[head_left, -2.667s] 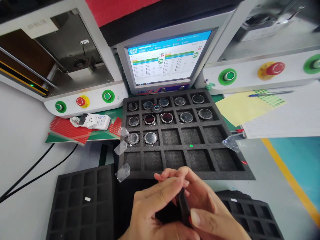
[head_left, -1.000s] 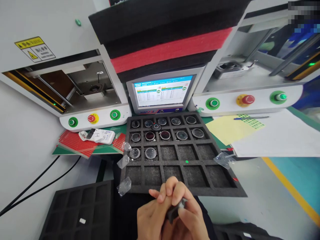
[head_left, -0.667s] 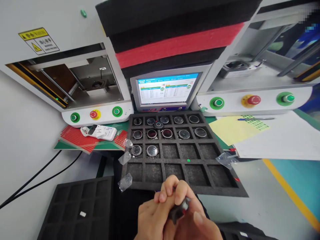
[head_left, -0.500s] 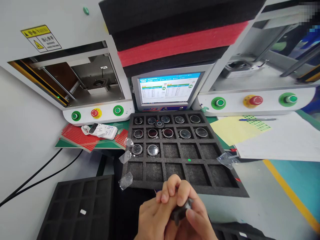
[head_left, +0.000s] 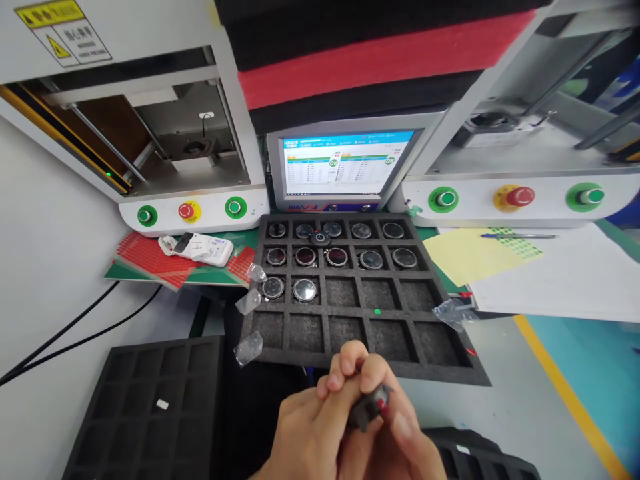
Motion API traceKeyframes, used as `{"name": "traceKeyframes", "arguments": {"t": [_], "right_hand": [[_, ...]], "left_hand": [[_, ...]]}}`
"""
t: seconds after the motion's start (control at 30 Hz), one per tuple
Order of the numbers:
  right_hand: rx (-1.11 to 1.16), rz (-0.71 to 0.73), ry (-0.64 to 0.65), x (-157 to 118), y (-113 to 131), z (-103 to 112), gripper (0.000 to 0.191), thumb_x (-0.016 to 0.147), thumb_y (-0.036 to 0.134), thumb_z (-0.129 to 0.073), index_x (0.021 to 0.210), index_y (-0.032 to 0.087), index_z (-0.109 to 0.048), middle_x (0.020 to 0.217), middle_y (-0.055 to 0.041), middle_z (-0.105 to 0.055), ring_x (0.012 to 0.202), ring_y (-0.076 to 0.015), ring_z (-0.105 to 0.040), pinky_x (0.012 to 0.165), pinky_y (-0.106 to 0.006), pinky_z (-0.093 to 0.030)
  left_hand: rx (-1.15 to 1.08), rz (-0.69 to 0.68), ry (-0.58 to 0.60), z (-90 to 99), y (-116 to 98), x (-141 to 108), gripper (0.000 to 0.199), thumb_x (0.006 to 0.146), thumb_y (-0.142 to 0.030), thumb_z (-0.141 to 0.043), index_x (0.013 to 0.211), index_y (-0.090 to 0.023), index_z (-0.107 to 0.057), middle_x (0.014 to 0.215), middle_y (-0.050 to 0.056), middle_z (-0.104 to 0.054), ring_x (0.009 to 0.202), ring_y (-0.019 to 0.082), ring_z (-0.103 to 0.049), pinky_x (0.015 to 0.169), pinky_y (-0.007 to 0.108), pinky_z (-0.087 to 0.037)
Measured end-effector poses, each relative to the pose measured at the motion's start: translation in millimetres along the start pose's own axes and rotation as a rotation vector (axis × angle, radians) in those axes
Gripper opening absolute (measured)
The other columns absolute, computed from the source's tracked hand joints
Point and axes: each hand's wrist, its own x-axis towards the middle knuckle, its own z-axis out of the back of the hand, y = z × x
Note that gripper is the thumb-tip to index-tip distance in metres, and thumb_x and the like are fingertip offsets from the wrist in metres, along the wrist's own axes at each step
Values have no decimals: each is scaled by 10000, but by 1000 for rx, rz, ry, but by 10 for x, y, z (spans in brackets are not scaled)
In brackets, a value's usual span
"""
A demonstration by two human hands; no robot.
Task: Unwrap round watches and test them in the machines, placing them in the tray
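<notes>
Both hands meet in front of the tray's near edge, closed around a dark watch case [head_left: 367,408] held on its edge, a small red spot showing at its side. My left hand [head_left: 313,423] wraps it from the left. My right hand [head_left: 405,417] grips it from the right, its fingers lapping over the left hand and the thumb close to the case. Much of the case is hidden by fingers. Beyond lies a black foam tray [head_left: 327,313] with several round watch cases [head_left: 305,289] in its back rows. One small black round piece [head_left: 320,238] rests across the dividers.
Behind the tray stands a monitor [head_left: 345,167] between two press machines with green buttons [head_left: 236,207] and red stop buttons [head_left: 520,195]. A white handheld device [head_left: 205,248] lies at left, papers and a pen [head_left: 520,236] at right. Another foam tray [head_left: 145,407] sits lower left.
The watch case has turned in my hands, so its red spot now shows. My right thumb has shifted down and right. The view has tilted slightly.
</notes>
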Motion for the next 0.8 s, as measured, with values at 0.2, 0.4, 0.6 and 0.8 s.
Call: {"name": "traceKeyframes", "arguments": {"t": [0.2, 0.4, 0.6, 0.8], "right_hand": [[-122, -31, 70, 11, 141, 89, 125, 864, 378, -672, 874, 254, -666, 900, -21, -517, 814, -147, -590, 778, -281, -590], [-121, -50, 29, 16, 117, 97, 137, 845, 410, -671, 882, 280, -645, 907, -10, -454, 845, -153, -563, 882, -323, -597], [-35, -158, 47, 62, 150, 155, 151, 782, 405, -687, 844, 274, -648, 878, -9, -479, 832, -151, -580, 894, -311, -586], [-16, -161, 20, 55, 161, 165, 155, 741, 341, -742, 807, 263, -625, 853, 13, -521, 802, -118, -605, 837, -236, -587]], "left_hand": [[93, 32, 38, -29, -111, 89, 349, 1061, -293, -272, 1100, -120, -572, 678, 31, -752, 482, 156, -712, 501, 222, -545], [64, -4, 17, -25, -128, 138, 393, 1068, -262, -216, 1032, -160, -594, 655, -6, -734, 449, 129, -687, 441, 224, -492], [108, 31, 51, -20, -116, 124, 509, 1067, -262, -150, 955, -111, -623, 679, 27, -746, 495, 147, -713, 408, 259, -512], [79, 62, 77, -25, -98, 102, 588, 1065, -276, -113, 934, -85, -653, 601, 31, -709, 422, 155, -674, 384, 264, -501]]}}
